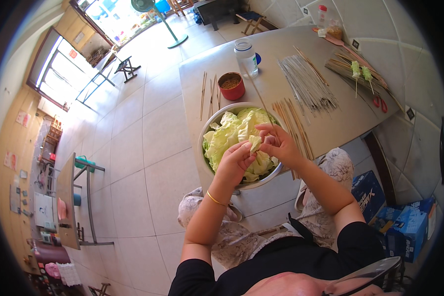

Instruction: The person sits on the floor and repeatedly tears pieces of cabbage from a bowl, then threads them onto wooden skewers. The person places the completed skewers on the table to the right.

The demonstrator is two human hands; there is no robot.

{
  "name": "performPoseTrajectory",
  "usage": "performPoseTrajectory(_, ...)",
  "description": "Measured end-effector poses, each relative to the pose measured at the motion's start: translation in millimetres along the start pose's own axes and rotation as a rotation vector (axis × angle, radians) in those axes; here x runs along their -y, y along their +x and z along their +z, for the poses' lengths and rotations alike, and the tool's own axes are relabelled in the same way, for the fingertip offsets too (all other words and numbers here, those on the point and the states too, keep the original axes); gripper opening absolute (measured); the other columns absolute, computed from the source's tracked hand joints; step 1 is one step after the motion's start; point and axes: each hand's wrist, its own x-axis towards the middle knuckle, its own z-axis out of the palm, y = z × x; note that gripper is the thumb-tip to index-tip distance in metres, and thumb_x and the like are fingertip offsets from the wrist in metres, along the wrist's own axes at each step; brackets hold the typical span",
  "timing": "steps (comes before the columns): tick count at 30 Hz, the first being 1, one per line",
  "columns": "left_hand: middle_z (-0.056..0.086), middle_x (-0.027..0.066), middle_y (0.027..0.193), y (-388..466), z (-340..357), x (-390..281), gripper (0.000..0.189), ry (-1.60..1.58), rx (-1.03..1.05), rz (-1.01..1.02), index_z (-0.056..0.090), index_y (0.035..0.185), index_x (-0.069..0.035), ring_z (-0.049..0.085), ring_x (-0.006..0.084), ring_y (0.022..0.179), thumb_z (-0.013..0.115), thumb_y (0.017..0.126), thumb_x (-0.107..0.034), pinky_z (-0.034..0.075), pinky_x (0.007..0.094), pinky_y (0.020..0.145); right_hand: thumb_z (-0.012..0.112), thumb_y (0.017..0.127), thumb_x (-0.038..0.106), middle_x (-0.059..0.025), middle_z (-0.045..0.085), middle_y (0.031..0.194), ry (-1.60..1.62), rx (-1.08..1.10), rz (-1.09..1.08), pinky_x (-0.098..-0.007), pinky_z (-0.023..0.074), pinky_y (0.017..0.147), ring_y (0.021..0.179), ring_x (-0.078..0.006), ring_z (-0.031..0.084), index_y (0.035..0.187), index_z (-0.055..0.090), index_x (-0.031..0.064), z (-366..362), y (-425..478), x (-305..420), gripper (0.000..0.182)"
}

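Over a metal bowl (pixel 201 142) piled with torn cabbage leaves (pixel 225 135), both hands meet at a small piece of cabbage leaf (pixel 255 144). My left hand (pixel 235 160) pinches it between thumb and fingertips. A long thin skewer (pixel 259 94) slants up and away from my right hand (pixel 283 147), which grips its lower end. The right thumb is also at the leaf piece. Whether the skewer's tip goes through the leaf is hidden by the fingers. Bamboo skewers (pixel 298 127) lie on the table just right of the bowl.
On the table (pixel 266 44) stand a red tin (pixel 232 90) and a clear jar (pixel 245 55) of liquid. Metal skewers (pixel 310 85) lie further right, near two skewers with threaded leaf pieces (pixel 356 69) and red-handled scissors (pixel 380 104). Blue boxes (pixel 410 225) sit by the wall.
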Motion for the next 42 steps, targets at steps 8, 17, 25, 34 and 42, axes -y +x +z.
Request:
performPoseTrajectory(8,0.064,0.0068,0.093,-1.0,-16.1,-11.1,0.027,-0.116,0.158,-0.182,0.052,0.115,0.000,0.063,0.0103,0.076,0.051,0.092,-0.013,0.053,0.0181,0.063,0.066,0.080,-0.001,-0.0037,0.045,0.108,-0.320,0.157,-0.101,-0.0204,0.0432,0.073,0.093,-0.0086,0.049,0.117,0.061,0.0041,1.6,1.6,11.6,0.038)
performPoseTrajectory(17,0.063,0.0064,0.091,-1.7,-5.3,0.0,0.030,0.046,0.055,0.150,0.051,0.118,-0.001,0.061,0.0116,0.079,0.057,0.093,-0.016,0.052,0.0222,0.070,0.065,0.079,0.001,-0.0108,0.056,0.100,-0.703,-0.020,-0.562,-0.0320,0.0483,0.079,0.092,-0.0251,0.058,0.099,0.063,0.0045,1.5,1.9,9.5,0.020)
performPoseTrajectory(25,0.057,0.0071,0.113,-4.4,3.6,4.6,0.043,0.329,0.093,0.381,0.049,0.123,0.002,0.056,0.0138,0.104,0.066,0.083,-0.001,0.047,0.0276,0.091,0.062,0.086,0.009,-0.0112,0.057,0.101,-0.698,-0.059,-0.569,-0.0314,0.0485,0.078,0.090,-0.0237,0.059,0.099,0.064,0.0045,-2.2,-1.7,6.9,0.014)
performPoseTrajectory(34,0.056,0.0078,0.115,0.4,2.2,7.9,0.040,0.342,0.119,0.439,0.051,0.119,0.002,0.056,0.0177,0.107,0.066,0.082,0.005,0.048,0.0299,0.092,0.067,0.082,0.003,-0.0033,0.058,0.099,-0.511,-0.076,-0.449,-0.0166,0.0373,0.051,0.063,-0.0043,0.048,0.098,0.062,0.0058,3.4,-1.3,6.5,0.017)
performPoseTrajectory(42,0.056,0.0070,0.114,0.1,3.7,11.3,0.036,0.328,0.105,0.468,0.052,0.115,0.002,0.057,0.0159,0.104,0.066,0.082,0.004,0.049,0.0289,0.090,0.067,0.080,0.001,-0.0100,0.060,0.102,-0.769,-0.197,-0.699,-0.0256,0.0490,0.064,0.083,-0.0181,0.060,0.103,0.064,0.0041,2.2,-4.9,1.4,0.024)
